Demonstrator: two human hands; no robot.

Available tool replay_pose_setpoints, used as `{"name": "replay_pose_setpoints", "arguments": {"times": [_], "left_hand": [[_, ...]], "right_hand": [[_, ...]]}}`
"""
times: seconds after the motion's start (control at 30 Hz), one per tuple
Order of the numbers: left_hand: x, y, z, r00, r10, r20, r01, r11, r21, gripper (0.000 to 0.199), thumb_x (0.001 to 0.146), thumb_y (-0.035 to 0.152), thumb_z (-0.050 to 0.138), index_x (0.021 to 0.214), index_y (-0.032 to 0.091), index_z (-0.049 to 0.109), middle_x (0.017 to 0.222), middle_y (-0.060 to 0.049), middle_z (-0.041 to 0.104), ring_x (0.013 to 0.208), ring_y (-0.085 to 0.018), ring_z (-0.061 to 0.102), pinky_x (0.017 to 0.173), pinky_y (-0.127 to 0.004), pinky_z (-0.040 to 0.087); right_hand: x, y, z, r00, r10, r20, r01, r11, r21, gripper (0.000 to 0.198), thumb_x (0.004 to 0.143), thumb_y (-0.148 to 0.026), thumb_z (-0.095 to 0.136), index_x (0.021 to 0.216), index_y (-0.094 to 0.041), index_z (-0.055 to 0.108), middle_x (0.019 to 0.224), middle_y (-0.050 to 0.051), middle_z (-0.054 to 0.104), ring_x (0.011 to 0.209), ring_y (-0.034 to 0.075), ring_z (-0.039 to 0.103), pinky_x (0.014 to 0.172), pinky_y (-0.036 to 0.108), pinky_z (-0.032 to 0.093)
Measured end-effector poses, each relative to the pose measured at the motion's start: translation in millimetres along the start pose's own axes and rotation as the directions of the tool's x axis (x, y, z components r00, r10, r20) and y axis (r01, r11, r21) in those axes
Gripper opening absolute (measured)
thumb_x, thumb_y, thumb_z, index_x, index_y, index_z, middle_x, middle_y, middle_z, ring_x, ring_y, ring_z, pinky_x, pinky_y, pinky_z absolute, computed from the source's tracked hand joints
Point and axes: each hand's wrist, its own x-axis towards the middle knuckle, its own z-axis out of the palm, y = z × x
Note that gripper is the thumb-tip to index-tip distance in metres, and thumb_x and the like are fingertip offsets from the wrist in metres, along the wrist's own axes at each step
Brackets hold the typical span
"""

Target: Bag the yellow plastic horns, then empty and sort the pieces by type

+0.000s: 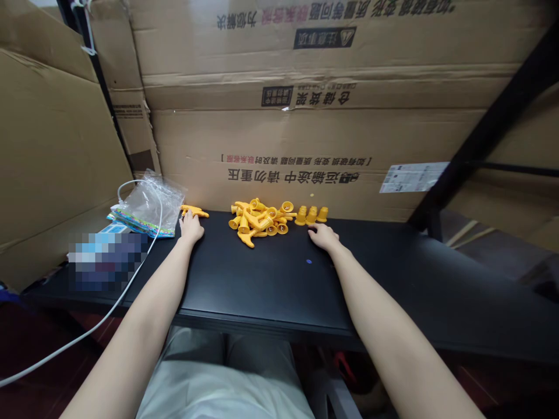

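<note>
My left hand (191, 227) rests at the left of the black tabletop, its fingers stretched forward against yellow hammer-shaped plastic pieces (196, 211). Part of these is hidden by the fingers. On the right, my right hand (325, 237) lies low on the table with fingers extended, the fingertips close to the foot of three small yellow cup-shaped pieces (311, 215) standing in a row. I cannot tell whether they touch. Between my hands lies a loose pile of yellow plastic pieces (257, 221), some hammer-shaped and some cup-shaped.
A clear plastic bag (151, 201) and a blurred-out object (107, 261) lie at the left, with a white cable (146, 256) running past them. Cardboard (279, 134) walls the back. A black metal post (480, 122) slants at the right. A blue spot (308, 261) marks the tabletop (262, 285).
</note>
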Motion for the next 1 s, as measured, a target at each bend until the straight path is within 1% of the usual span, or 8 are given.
{"name": "replay_pose_setpoints", "arguments": {"times": [0.23,0.37,0.4,0.47,0.57,0.63,0.83,1.0], "left_hand": [[-0.2,1.7,-1.4,1.0,-0.009,-0.003,0.009,0.999,0.034,0.051,0.074,0.011,0.049,0.124,0.004,0.053,0.147,-0.019,0.034,0.138,-0.031,0.028,0.114,-0.039,0.024],[-3.1,3.5,-4.4,1.0,0.013,-0.009,-0.012,0.999,0.036,0.049,0.075,0.012,0.048,0.123,0.005,0.055,0.146,-0.02,0.035,0.136,-0.032,0.032,0.113,-0.043,0.025],[-4.2,4.3,-5.2,1.0,0.023,-0.013,-0.023,0.999,0.039,0.049,0.075,0.012,0.047,0.123,0.006,0.055,0.146,-0.02,0.036,0.136,-0.032,0.033,0.112,-0.045,0.026],[-6.3,6.1,-6.5,0.999,0.033,-0.021,-0.032,0.999,0.043,0.048,0.076,0.012,0.046,0.123,0.008,0.056,0.146,-0.019,0.036,0.135,-0.031,0.034,0.111,-0.047,0.027],[-8.5,8.4,-7.5,1.0,0.015,-0.021,-0.014,0.999,0.048,0.047,0.076,0.012,0.045,0.122,0.01,0.056,0.147,-0.016,0.036,0.136,-0.028,0.033,0.111,-0.046,0.028],[-9.4,9.5,-8.0,1.0,0.004,-0.019,-0.003,0.999,0.045,0.046,0.077,0.012,0.045,0.121,0.011,0.057,0.146,-0.015,0.037,0.136,-0.027,0.033,0.11,-0.045,0.029],[-11.0,12.6,-9.1,0.997,0.004,-0.078,-0.005,1.0,-0.007,0.039,0.077,0.012,0.046,0.112,0.014,0.063,0.142,-0.015,0.043,0.133,-0.029,0.037,0.106,-0.048,0.034],[-12.4,18.8,-7.5,0.98,0.103,-0.169,-0.117,0.99,-0.074,0.032,0.076,0.009,0.047,0.101,0.015,0.065,0.138,-0.015,0.048,0.129,-0.028,0.043,0.106,-0.047,0.034]], "right_hand": [[-6.6,-4.6,-6.0,1.0,0.001,0.001,-0.001,1.0,0.009,0.04,0.086,-0.027,0.043,0.121,-0.019,0.062,0.13,0.012,0.056,0.119,0.031,0.052,0.094,0.046,0.042],[-13.1,-17.7,-15.6,0.998,0.018,-0.053,-0.016,0.999,0.033,0.035,0.086,-0.027,0.042,0.11,-0.017,0.067,0.117,0.014,0.064,0.11,0.031,0.058,0.088,0.043,0.045],[-14.7,-22.5,-17.6,0.997,0.001,-0.078,0.003,0.999,0.046,0.035,0.087,-0.028,0.041,0.108,-0.017,0.067,0.114,0.014,0.066,0.108,0.03,0.059,0.087,0.042,0.045],[-18.1,-33.7,-19.8,0.988,-0.082,-0.13,0.094,0.992,0.088,0.036,0.089,-0.03,0.04,0.108,-0.016,0.067,0.11,0.014,0.067,0.104,0.028,0.061,0.087,0.039,0.045],[-23.6,-51.9,-18.2,0.949,-0.263,-0.176,0.291,0.943,0.163,0.034,0.09,-0.032,0.04,0.107,-0.018,0.065,0.11,0.01,0.068,0.099,0.024,0.062,0.087,0.035,0.045],[-27.7,-62.8,-15.6,0.929,-0.328,-0.172,0.357,0.916,0.182,0.032,0.09,-0.035,0.041,0.106,-0.019,0.063,0.108,0.009,0.068,0.097,0.023,0.062,0.085,0.035,0.045],[-35.5,-76.5,-8.9,0.958,-0.271,-0.094,0.28,0.955,0.101,0.037,0.087,-0.041,0.046,0.115,-0.018,0.053,0.109,0.011,0.066,0.1,0.026,0.06,0.082,0.039,0.043],[-34.7,-77.3,-3.7,0.962,-0.261,-0.085,0.269,0.957,0.105,0.04,0.086,-0.036,0.047,0.122,-0.019,0.048,0.117,0.012,0.062,0.107,0.027,0.057,0.085,0.041,0.042]]}}
